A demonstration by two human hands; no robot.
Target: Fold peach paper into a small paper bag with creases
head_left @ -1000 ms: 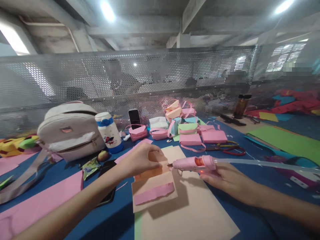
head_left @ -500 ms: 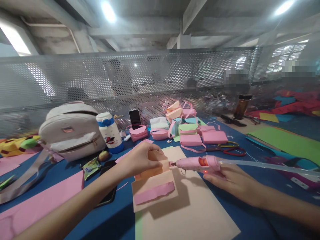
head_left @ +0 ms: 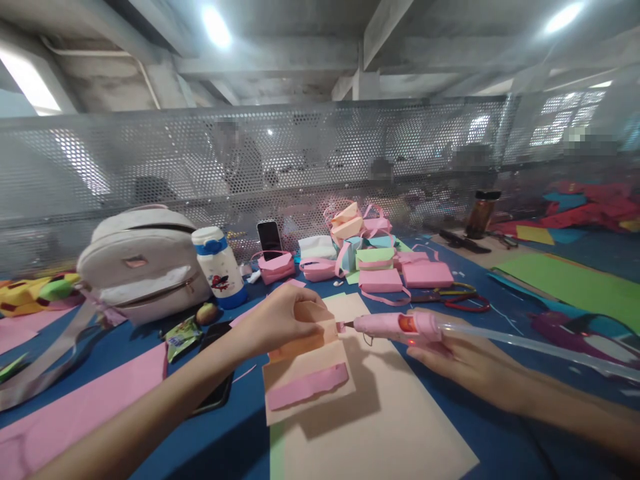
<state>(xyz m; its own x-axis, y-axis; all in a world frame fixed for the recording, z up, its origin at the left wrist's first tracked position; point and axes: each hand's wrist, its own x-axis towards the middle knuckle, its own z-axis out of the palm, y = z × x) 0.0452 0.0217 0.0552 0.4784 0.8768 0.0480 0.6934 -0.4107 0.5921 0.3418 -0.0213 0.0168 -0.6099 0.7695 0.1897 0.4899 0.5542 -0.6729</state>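
Observation:
My left hand is closed on a small peach paper bag, its fingers at the upper part. A pink strip lies across the bag's front flap, and a small pink paper end shows at its right side. My right hand grips a pink hot glue gun with a red light lit. The gun's nozzle points left, close to that pink end; I cannot tell whether they touch. A long clear glue stick trails from its back. Beneath the bag lies a large peach paper sheet.
Small paper bags stand behind my hands, with scissors to their right. At left are a white backpack, a bottle, a snack packet and pink paper. Green paper lies right; a perforated metal screen stands behind.
The glue gun's nozzle has drawn back slightly to the right from the bag's side. The clear glue stick's far end has swung lower. My left hand keeps its hold.

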